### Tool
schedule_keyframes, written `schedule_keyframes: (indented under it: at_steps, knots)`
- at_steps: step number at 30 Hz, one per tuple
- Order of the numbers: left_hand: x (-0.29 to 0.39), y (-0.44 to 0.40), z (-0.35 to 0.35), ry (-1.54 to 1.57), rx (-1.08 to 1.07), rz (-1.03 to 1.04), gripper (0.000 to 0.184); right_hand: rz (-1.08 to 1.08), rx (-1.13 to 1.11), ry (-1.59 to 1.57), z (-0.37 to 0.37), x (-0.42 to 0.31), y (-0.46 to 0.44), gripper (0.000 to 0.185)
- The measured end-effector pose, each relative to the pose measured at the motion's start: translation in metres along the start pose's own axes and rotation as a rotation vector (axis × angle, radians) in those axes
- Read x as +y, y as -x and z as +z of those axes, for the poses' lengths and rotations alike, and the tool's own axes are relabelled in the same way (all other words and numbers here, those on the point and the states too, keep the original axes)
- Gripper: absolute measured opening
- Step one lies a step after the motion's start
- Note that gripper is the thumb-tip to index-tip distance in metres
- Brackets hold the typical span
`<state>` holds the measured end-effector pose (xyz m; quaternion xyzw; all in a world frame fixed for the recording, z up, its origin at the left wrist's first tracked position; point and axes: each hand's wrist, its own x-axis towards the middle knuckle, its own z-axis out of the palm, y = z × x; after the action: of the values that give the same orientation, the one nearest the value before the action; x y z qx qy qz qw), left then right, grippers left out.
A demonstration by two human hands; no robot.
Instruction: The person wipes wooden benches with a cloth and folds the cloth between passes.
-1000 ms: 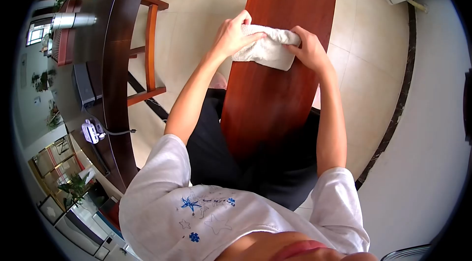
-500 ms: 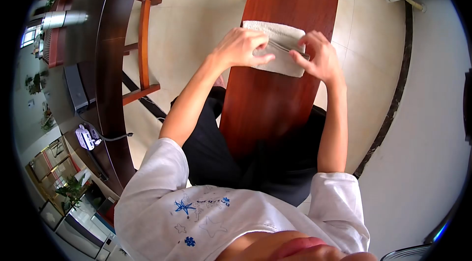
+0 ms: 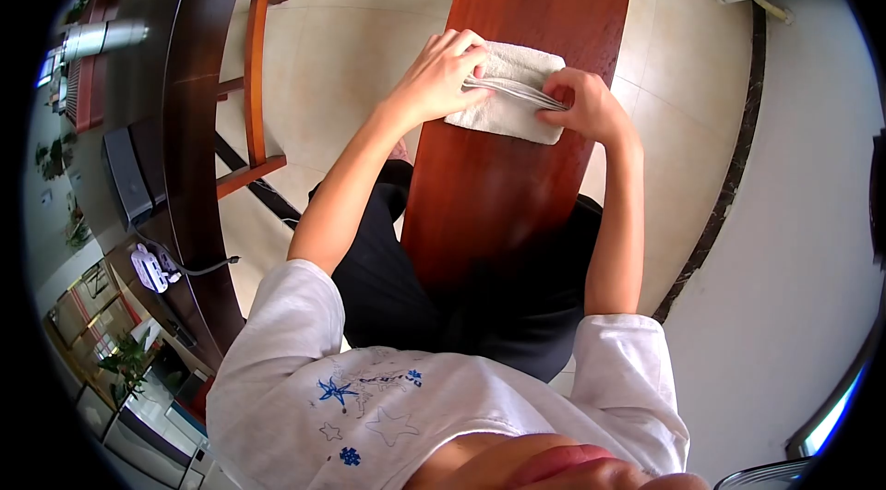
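A folded whitish cloth [image 3: 508,119] lies across the reddish-brown wooden bench [image 3: 498,185], with several layered edges standing up along its middle. My left hand [image 3: 443,75] pinches the left end of those edges between thumb and fingers. At the right end, my right hand [image 3: 592,106] grips the same edges, its thumb below and its fingers curled above. The cloth rests flat on the wood in front of and behind the raised layers.
A dark table [image 3: 198,158] runs along the left, bearing a white plug adapter [image 3: 150,268] with a cable and a metallic cup [image 3: 106,38]. A wooden chair [image 3: 256,75] stands beside it. At the right is a pale wall [image 3: 803,176].
The cloth, first bunched and held up, came down onto the bench and lies flatter. My hands loosened, then closed on its middle edges. The view has shifted slightly.
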<state>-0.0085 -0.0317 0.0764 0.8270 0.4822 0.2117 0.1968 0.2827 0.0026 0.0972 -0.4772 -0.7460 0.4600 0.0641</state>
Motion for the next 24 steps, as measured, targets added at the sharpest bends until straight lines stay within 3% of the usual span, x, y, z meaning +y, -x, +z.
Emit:
schedule_keyframes:
  at_steps: [2,5,8,11,12,14,17,19,24]
  knots:
    - [-0.003,-0.003,-0.003,0.084,0.038,-0.045,0.032,-0.029,-0.026,-0.054,-0.002,0.000,-0.004,0.037]
    - [-0.006,-0.006,0.003,0.214,0.178,-0.143,0.031,-0.134,0.286,-0.130,0.002,-0.003,-0.019,0.032]
    - [0.000,-0.016,-0.003,0.127,0.025,-0.358,0.028,-0.113,0.416,0.054,0.024,0.015,-0.043,0.029]
    - [-0.012,-0.021,0.018,-0.134,0.196,-0.154,0.028,-0.157,0.503,0.370,0.040,0.008,-0.046,0.025]
    - [-0.013,-0.020,0.021,-0.135,0.211,-0.171,0.031,-0.177,0.532,0.460,0.040,0.003,-0.044,0.024]
    - [-0.015,-0.019,0.027,-0.133,0.239,-0.204,0.040,-0.093,0.471,0.445,0.039,0.001,-0.039,0.035]
    - [-0.013,-0.011,0.016,-0.179,0.074,-0.134,0.053,-0.056,0.431,0.416,0.037,0.008,-0.032,0.045]
    - [-0.009,-0.010,0.014,-0.188,0.123,-0.155,0.053,-0.020,0.335,0.444,0.026,0.001,-0.025,0.050]
    - [-0.008,-0.009,0.009,-0.067,0.045,-0.158,0.051,-0.047,0.222,0.301,0.015,0.002,-0.019,0.039]
